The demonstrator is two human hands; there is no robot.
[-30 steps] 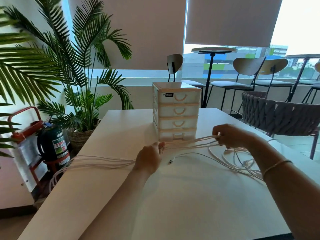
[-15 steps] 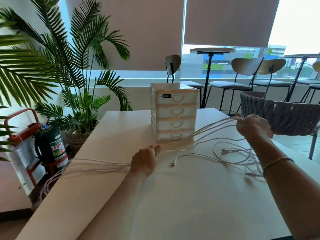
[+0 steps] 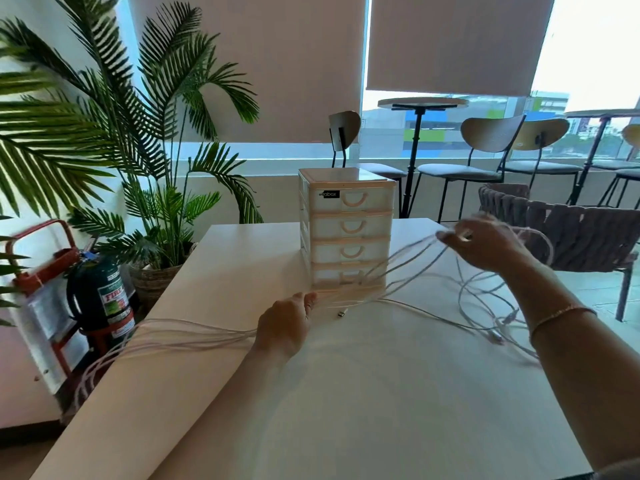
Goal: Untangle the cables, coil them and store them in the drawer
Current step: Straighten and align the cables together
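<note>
- I see the left hand (image 3: 284, 327) low on the white table (image 3: 346, 410), just in front of the drawer unit (image 3: 347, 233), its fingers curled around a bundle of white cables (image 3: 398, 271).
- From that hand the strands trail left across the tabletop and spill over the table's left edge, hanging toward the floor near the fire extinguisher (image 3: 100, 292).
- The right hand (image 3: 485, 242) is raised above the table's right side, level with the second drawer, fingers pinching the same strands; it is motion-blurred, so I cannot tell exactly how the fingers lie.
- Between the two hands the cables fan out, rising taut from low left to high right and crossing in front of the bottom drawer.
- More cable lies in loose loops on the table under the right forearm, a thin bracelet (image 3: 561, 315) showing on that wrist.
- One small connector end (image 3: 341, 313) rests on the table, just right of the left hand.
- All four drawers look closed.
- A woven chair (image 3: 571, 233) stands behind the right hand; a potted palm (image 3: 156, 150) fills the left.
</note>
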